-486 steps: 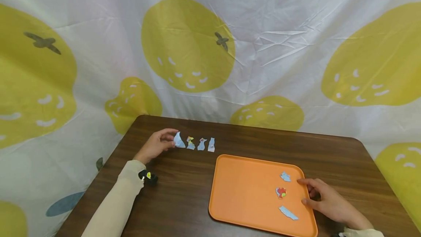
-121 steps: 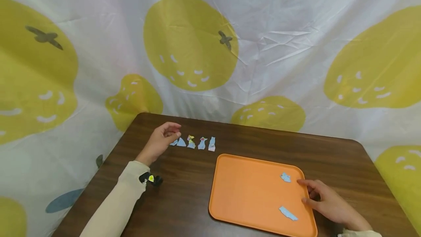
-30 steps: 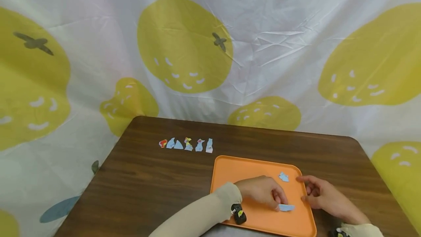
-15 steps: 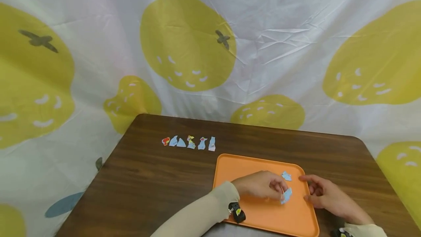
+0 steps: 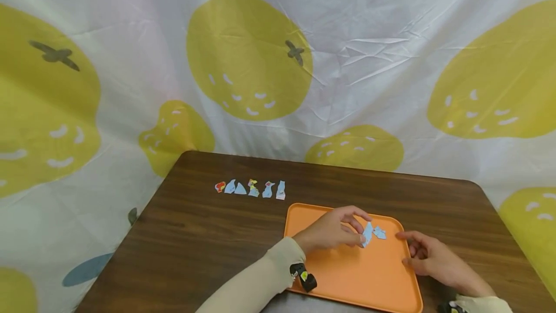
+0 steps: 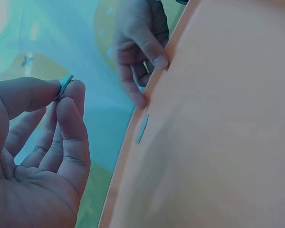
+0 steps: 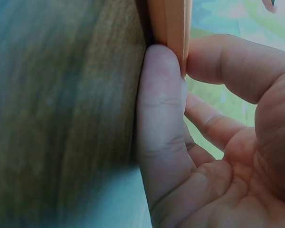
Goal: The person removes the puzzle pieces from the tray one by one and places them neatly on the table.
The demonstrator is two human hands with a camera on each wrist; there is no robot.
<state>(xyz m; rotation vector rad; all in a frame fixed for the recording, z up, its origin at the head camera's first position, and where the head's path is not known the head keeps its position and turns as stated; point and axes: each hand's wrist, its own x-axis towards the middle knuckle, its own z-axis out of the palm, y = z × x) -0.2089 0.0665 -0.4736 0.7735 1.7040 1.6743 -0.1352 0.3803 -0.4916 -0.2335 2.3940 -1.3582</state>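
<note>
My left hand (image 5: 334, 228) pinches a long light-blue puzzle piece (image 5: 367, 234) between thumb and fingertips, above the far part of the orange tray (image 5: 356, 279). In the left wrist view this piece (image 6: 63, 87) is seen nearly edge-on, raised off the tray. Just right of it in the head view, a smaller light-blue puzzle piece (image 5: 380, 233) lies flat on the tray. My right hand (image 5: 438, 262) holds the tray's right rim. The right wrist view has the thumb and a finger (image 7: 164, 95) on either side of that rim.
A row of flat, irregular puzzle pieces lies on the brown table (image 5: 208, 235) beyond the tray, from a red one (image 5: 220, 187) at the left to a light-blue one (image 5: 280, 190) at the right. Behind the table hangs a lemon-print cloth (image 5: 369, 62).
The red piece went from the tray to the row's left end. My left hand then took the long piece off the tray and has lifted it away from me. My right hand stays at the rim.
</note>
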